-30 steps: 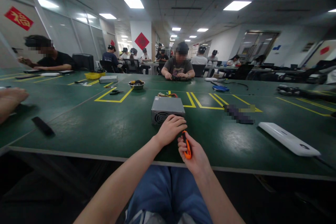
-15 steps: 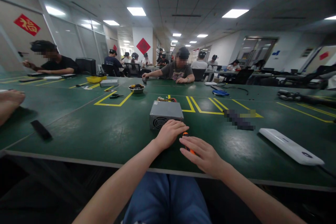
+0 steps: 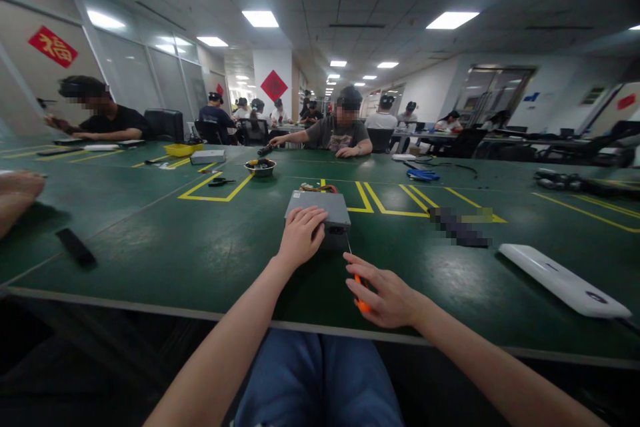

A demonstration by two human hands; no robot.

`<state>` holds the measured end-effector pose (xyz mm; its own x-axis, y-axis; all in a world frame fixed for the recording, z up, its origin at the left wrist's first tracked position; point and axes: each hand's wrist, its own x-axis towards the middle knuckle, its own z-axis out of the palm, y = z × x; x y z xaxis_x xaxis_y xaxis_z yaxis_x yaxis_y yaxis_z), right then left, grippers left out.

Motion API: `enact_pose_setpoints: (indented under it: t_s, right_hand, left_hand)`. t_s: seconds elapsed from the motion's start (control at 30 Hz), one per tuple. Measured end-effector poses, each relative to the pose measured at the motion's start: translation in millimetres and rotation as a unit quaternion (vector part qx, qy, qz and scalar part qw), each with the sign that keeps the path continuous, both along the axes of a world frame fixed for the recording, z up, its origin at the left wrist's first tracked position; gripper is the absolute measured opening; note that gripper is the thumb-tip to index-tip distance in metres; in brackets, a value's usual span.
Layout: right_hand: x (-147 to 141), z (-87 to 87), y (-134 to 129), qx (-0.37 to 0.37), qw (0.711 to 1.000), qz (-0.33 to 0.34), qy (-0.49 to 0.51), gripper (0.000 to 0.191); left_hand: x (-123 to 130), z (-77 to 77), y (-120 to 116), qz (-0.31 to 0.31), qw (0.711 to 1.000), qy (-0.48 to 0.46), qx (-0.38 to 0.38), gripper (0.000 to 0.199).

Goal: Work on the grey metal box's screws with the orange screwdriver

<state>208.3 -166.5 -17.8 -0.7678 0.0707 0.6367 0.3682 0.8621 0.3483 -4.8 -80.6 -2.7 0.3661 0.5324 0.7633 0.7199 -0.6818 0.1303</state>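
Seen from the wearer's head, two bare forearms reach across a dark green workbench (image 3: pixel 150 247) marked with yellow tape lines. The left hand (image 3: pixel 301 237) has moved from the front edge of a grey metal power supply casing (image 3: pixel 313 199) up onto its top, where it now lies palm down. Its fingers are slightly spread and curve over the casing's front edge, pressing on it without gripping. The casing sits on the bench in front of the person, with a bundle of coloured wires (image 3: pixel 315 188) just behind it. The right hand (image 3: pixel 385 297), near the bench's front edge, has shifted its hold. Its fingers now curl partly closed around an orange-handled screwdriver (image 3: pixel 359 288), and its thin metal shaft points up toward the casing's front corner. The tip is just beside the casing, and whether they touch is hard to tell. With the left hand on top, the casing is now steadied close to that tip.
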Motion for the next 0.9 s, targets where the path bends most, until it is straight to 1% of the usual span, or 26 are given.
enact_pose_setpoints:
  t_s: [0.1,0.17,0.27,0.47,0.53,0.63,0.73,0.9]
  right_hand:
    - [-1,-0.4,1,0.068,0.997,-0.034,0.006,0.020]
    - [-3,-1.1,2,0.087,0.995,-0.033,0.033,0.015]
    - [-4,-2.2,3,0.075,0.995,-0.027,0.060,0.014]
    - [-4,-3.6,4,0.060,0.997,-0.048,0.005,0.007]
    - [-5,-3.2,3,0.063,0.997,-0.050,0.002,0.008]
    - [-8,-1.0,1,0.077,0.997,-0.028,0.008,0.010]
    - [-13,1.2,1,0.079,0.997,-0.003,-0.010,0.008]
    - [-18,-1.0,8,0.074,0.997,-0.005,-0.024,0.008]
  left_hand:
    - [-2,-1.6,-2,0.026,1.000,-0.016,-0.007,0.029]
    - [-4,-2.9,-2,0.043,0.999,-0.025,-0.010,0.028]
    - [-3,-4.5,-3,0.054,0.998,-0.031,-0.010,0.027]
    - [2,-6.0,-4,0.074,0.996,-0.042,-0.017,0.027]
    - [3,-6.8,-3,0.079,0.996,-0.046,-0.019,0.028]
    - [4,-7.9,-3,0.086,0.995,-0.050,-0.020,0.028]
    - [4,-8.2,-2,0.089,0.994,-0.052,-0.020,0.028]
    - [5,-8.5,-1,0.086,0.994,-0.056,-0.025,0.027]
